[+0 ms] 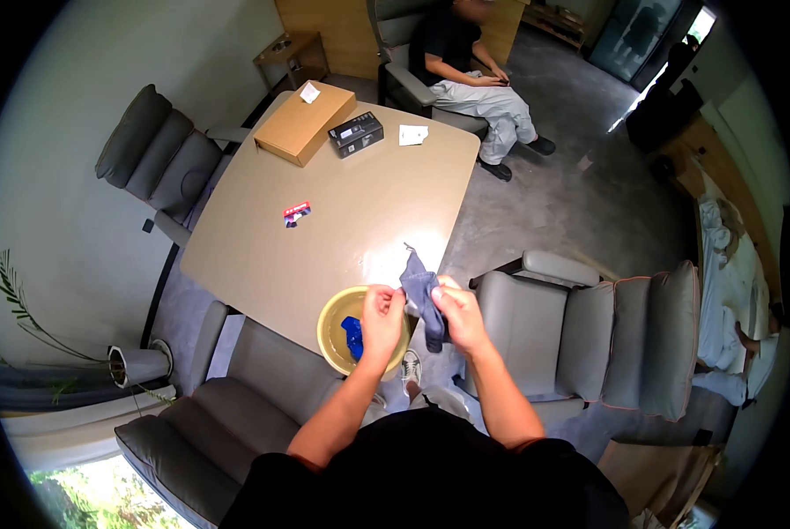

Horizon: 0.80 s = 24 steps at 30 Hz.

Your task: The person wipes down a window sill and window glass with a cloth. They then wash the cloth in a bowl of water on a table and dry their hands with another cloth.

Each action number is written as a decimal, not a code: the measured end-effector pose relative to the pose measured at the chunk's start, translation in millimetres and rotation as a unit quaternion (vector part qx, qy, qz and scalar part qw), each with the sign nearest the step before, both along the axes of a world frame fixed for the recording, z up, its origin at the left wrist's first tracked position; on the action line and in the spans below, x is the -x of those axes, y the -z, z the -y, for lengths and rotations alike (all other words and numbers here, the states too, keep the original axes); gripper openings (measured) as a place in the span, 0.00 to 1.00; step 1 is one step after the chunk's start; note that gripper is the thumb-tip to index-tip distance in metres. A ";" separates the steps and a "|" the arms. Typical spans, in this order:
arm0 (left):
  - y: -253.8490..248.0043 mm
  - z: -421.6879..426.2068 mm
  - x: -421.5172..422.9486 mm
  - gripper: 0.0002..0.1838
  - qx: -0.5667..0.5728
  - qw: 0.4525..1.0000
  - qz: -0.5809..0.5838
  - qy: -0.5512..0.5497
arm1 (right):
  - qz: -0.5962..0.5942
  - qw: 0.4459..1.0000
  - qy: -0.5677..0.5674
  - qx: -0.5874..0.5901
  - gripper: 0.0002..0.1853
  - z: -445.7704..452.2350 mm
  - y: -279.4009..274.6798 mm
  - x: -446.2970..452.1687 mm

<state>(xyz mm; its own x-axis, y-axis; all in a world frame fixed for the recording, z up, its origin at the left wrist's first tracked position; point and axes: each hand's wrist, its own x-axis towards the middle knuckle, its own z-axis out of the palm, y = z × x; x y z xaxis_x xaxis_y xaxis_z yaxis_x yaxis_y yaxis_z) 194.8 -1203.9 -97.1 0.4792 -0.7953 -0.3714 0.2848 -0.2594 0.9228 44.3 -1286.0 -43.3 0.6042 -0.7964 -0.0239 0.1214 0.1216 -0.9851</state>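
My right hand [458,315] grips a dark grey-blue piece of cloth [422,295], which hangs limp with a thin twisted end pointing up. My left hand [382,323] is closed in a pinch at the cloth's left edge. Below the left hand, at the table's near corner, is a yellow basin [328,328], partly covered by that hand and forearm. Inside it lies a crumpled bright blue item [352,338]; whether it is fabric or plastic I cannot make out.
The beige table [245,234] carries a cardboard box [307,123], a black box [356,134], a white card [413,134] and a small red-blue packet [296,214]. Grey armchairs [522,326] surround it. Another person [465,70] sits at the far side. A potted plant [137,364] stands left.
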 end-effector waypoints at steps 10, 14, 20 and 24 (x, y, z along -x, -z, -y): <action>-3.9 -4.4 -2.3 0.25 0.137 0.922 -0.362 -0.017 | 0.427 0.741 -0.114 -0.505 0.25 -42.8 56.0 -55.8; -10.2 -12.0 -6.2 0.17 0.104 0.939 -0.318 -0.082 | 0.351 0.821 -0.083 -0.443 0.20 -55.2 67.3 -66.3; 40.2 -35.0 5.0 0.15 0.124 0.977 -0.066 -0.160 | 0.060 0.993 -0.035 -0.098 0.25 -68.9 59.4 -67.6; -3.4 -32.5 -4.9 0.20 0.123 0.964 -0.033 -0.231 | 0.083 0.989 -0.049 -0.116 0.24 -74.3 75.9 -52.5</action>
<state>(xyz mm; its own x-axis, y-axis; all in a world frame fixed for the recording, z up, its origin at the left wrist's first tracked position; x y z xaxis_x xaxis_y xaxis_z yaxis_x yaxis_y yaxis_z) 199.7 -1171.4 -93.6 0.7856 -0.5699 -0.2407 0.3784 0.1348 0.9158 96.8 -1211.7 -119.2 0.6893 -0.7185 -0.0931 0.2554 0.3613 -0.8968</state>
